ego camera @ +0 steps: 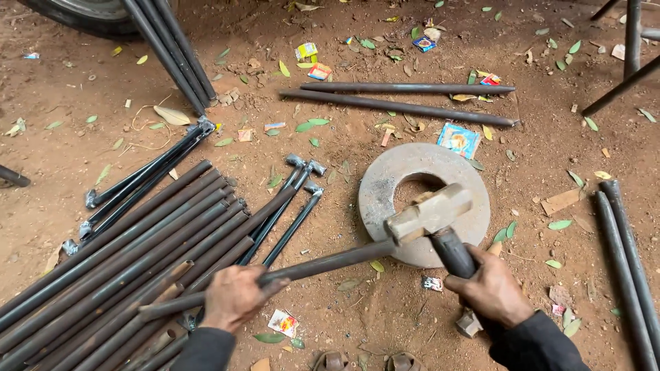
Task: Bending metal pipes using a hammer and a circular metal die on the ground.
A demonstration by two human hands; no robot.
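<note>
Steel rod (323, 263) clamped in left hand (234, 297), tip on round metal disc (385, 180), sledgehammer (432, 211) gripped in right hand (491, 288), head prob. touching rod end, rod pile (117, 254) on dirt at left.

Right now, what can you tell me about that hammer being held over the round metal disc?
The hammer is a heavy sledge type with a blocky, worn, pale metal head and a dark handle. The right hand grips the handle just below the head, which tilts up to the right. It sits over the ring-shaped disc on the dirt, at the end of the dark rod that the left hand holds. Whether head and rod touch is unclear.
</note>
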